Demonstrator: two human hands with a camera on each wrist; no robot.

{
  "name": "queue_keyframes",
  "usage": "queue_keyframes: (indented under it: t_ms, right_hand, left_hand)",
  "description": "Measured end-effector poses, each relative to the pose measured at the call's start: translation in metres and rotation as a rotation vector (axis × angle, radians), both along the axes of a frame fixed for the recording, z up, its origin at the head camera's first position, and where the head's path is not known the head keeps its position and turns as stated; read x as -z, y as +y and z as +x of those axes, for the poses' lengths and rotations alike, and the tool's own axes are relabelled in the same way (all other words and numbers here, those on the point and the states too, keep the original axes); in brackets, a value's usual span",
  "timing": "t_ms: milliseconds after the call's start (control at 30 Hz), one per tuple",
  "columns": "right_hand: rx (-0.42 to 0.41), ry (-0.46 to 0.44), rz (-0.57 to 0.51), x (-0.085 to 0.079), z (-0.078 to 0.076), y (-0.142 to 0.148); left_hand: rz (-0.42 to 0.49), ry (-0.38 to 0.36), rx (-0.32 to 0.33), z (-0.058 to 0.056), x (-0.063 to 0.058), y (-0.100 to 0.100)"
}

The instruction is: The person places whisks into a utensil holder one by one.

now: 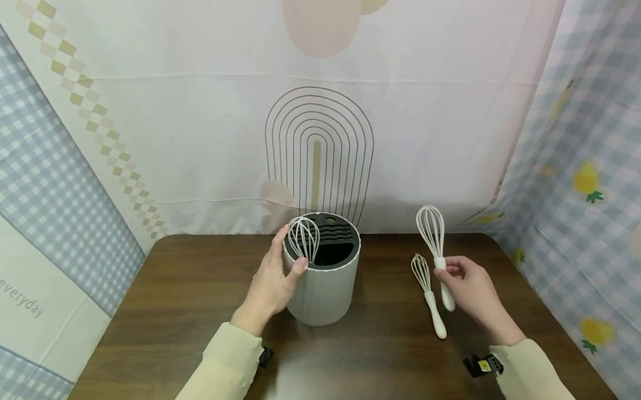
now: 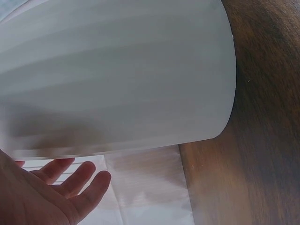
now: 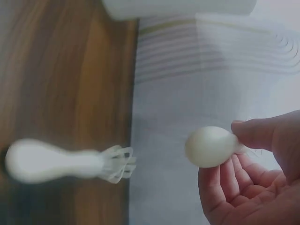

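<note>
Holder, a light-grey ribbed cylinder (image 1: 324,297) with a black slotted insert (image 1: 336,232) in its top, stands upright on the dark brown wood-grain surface (image 1: 379,365) and serves as the reference for all positions below.

Left hand (image 1: 267,286): positioned at the left side of the holder. Thumb and index finger are spread wide and meet the rim; the remaining fingers are loosely bent beside the wall, as the left wrist view shows. No grip is closed on any item.

First whisk, white with a balloon-shaped wire head (image 1: 303,239): seated in the left part of the holder, wires projecting above the rim between the left thumb and index finger. Its handle is hidden.

Right hand (image 1: 472,286): located well to the right of the holder. Thumb and fingers pinch the upper handle of the second whisk, white with a large wire head (image 1: 440,263), leaving a narrow gap filled by the handle. This whisk is raised off the surface, head pointing away from the person.

Third whisk, white and smaller (image 1: 428,295): lies on the surface to the right of the holder, between the holder and the right hand.
</note>
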State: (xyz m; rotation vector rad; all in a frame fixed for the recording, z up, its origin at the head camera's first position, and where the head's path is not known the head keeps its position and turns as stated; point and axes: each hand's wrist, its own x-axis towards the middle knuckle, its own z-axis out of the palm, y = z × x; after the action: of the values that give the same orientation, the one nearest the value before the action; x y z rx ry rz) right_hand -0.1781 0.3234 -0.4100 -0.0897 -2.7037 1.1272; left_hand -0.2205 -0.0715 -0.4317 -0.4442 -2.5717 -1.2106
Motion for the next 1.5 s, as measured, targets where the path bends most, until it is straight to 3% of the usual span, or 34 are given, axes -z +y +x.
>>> queue_keyframes:
  t_ms: [367,667,1000,1267,1500]
  right_hand:
    - [-0.095,0.015,-0.134,-0.024,-0.004,-0.05]
    - [-0.157,0.087,-0.186,-0.034,-0.011,-0.073]
    - [-0.249,0.21,-0.306,-0.06,-0.012,-0.106]
    - [-0.301,0.329,-0.44,-0.092,0.002,-0.14]
    - [-0.37,0.408,-0.521,-0.093,0.001,-0.159]
  left_hand:
    - [0.0,0.004,0.002,0.0,0.0,0.0]
    - [-0.011,-0.008,-0.006,0.0,0.001,0.0]
    - [-0.011,-0.002,-0.005,0.0,0.0,0.0]
    - [-0.011,-0.004,-0.002,-0.001,0.001,-0.001]
    - [-0.014,-0.014,-0.002,-0.001,0.001,-0.001]
